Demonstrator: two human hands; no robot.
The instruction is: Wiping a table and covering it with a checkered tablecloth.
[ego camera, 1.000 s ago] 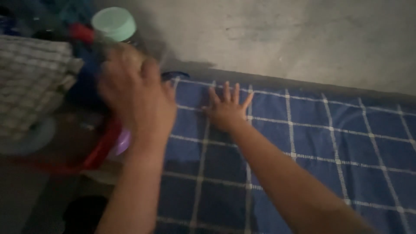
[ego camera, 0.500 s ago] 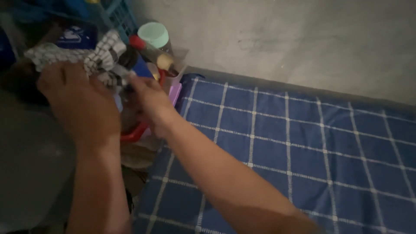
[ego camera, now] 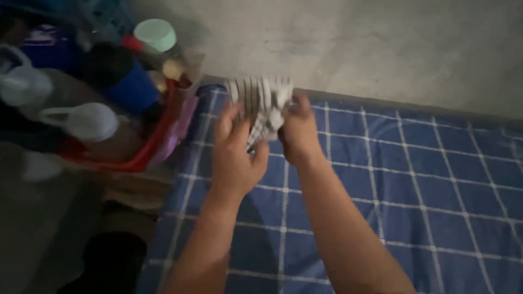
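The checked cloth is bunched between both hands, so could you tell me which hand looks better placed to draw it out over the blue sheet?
Probably the right hand: it grips the cloth on the side where the sheet stretches away. The left hand sits nearer the basket.

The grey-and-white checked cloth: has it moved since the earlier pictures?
Yes. The grey-and-white checked cloth went right, from over the red basket to above the blue checked mattress, held by both hands.

We can't make out the blurred cloth, and the red tub clutter's too dark to identify.
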